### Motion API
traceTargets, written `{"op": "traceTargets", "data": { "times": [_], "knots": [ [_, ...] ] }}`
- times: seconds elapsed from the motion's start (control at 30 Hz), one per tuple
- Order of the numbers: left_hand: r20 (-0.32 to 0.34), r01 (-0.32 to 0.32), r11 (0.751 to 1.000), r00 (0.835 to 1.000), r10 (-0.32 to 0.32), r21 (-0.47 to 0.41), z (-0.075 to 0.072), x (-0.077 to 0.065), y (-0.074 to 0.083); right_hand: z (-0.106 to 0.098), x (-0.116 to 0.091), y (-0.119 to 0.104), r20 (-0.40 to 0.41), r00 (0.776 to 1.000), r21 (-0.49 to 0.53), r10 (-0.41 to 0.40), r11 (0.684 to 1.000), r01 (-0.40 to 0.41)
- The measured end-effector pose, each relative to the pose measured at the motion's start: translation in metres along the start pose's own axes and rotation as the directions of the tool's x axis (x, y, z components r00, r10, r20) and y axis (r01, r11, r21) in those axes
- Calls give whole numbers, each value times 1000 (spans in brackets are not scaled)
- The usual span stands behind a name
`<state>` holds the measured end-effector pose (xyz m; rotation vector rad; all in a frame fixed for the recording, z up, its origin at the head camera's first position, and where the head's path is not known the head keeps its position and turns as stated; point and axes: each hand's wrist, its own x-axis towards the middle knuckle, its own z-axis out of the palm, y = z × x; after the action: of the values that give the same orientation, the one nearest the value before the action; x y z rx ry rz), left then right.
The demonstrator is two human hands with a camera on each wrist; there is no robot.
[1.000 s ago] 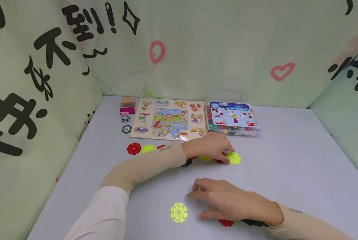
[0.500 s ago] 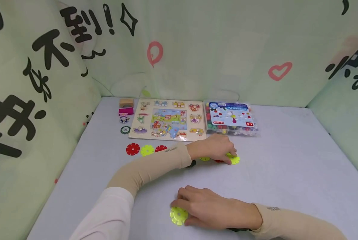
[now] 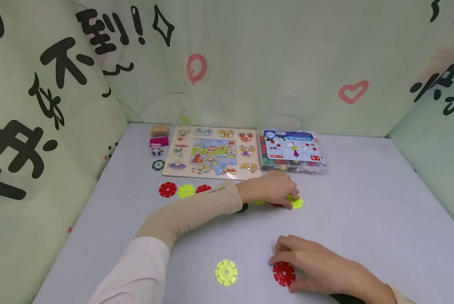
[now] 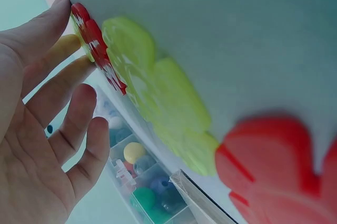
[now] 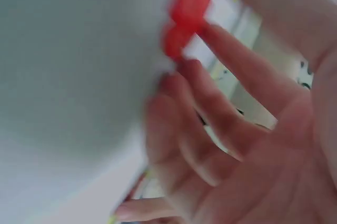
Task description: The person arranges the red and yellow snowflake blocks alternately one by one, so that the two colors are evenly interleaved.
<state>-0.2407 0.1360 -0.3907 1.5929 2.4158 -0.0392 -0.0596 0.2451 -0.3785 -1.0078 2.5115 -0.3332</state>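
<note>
My right hand [image 3: 316, 268] is low on the table, with its thumb and fingers about the edge of a red interlocking disc [image 3: 284, 274]; the right wrist view shows that disc [image 5: 190, 8] blurred at the fingertips. To its left a yellow interlocking disc [image 3: 226, 272] lies flat. Farther back, my left hand [image 3: 269, 188] pinches another yellow disc [image 3: 297, 202] at the right end of a row, thumb on one side and fingers on the other. Red and yellow discs alternate in the row, from a red one [image 3: 167, 189] at the left; the left arm hides several.
Behind the row lie a wooden picture puzzle board [image 3: 213, 152] and a clear box of coloured beads [image 3: 292, 151]. Small items, among them a magenta block [image 3: 159, 141] and a round dark token [image 3: 158, 165], stand left of the board. Printed curtains surround the table.
My right hand first moved left to the lone yellow disc, then back right onto the red disc, leaving the yellow one lying. My left hand closed in slightly on the row's last yellow disc.
</note>
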Motion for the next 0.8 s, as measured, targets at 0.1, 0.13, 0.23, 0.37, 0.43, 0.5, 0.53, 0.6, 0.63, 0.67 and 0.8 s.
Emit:
{"op": "traceTargets", "data": {
  "times": [0.1, 0.13, 0.23, 0.37, 0.43, 0.5, 0.53, 0.6, 0.63, 0.67, 0.8],
  "knots": [
    [1, 6, 1000, 1000, -6, -7, -1, -1, -1, 7, -6, 2, -61, 998, 25, -3, 1000, 5],
    [1, 8, 1000, 1000, -8, -12, -1, -1, -1, 8, -7, 2, -80, 997, 24, -5, 1000, 7],
    [-1, 8, 1000, 1000, -8, -24, 0, -1, -1, 11, -11, 1, -118, 993, 23, -9, 1000, 12],
    [-7, -3, 1000, 1000, 2, -31, 0, 0, -1, 12, -14, -3, -124, 992, 19, -27, 999, 29],
    [-8, -5, 1000, 1000, 5, -30, 0, 0, -1, 10, -14, -4, -89, 996, 45, -7, 999, 11],
    [-7, -5, 1000, 1000, 5, -29, 1, 0, -1, 9, -14, -6, -47, 999, 78, 16, 997, -12],
    [-6, -5, 1000, 1000, 5, -27, 1, 0, -1, 8, -14, -6, -29, 999, 94, 24, 995, -22],
    [-5, -3, 1000, 1000, 3, -24, 1, 0, -1, 6, -14, -6, -5, 1000, 109, 25, 994, -24],
    [-5, -3, 1000, 1000, 3, -21, 0, 0, -1, 6, -14, -6, -5, 1000, 115, 14, 993, -14],
    [-6, -2, 1000, 1000, 2, -21, 0, 0, -1, 6, -15, -5, -24, 1000, 109, -10, 994, 12],
    [-8, 0, 1000, 1000, 0, -24, 0, -1, 0, 6, -15, 0, -96, 993, 77, -66, 994, 74]
  ]
}}
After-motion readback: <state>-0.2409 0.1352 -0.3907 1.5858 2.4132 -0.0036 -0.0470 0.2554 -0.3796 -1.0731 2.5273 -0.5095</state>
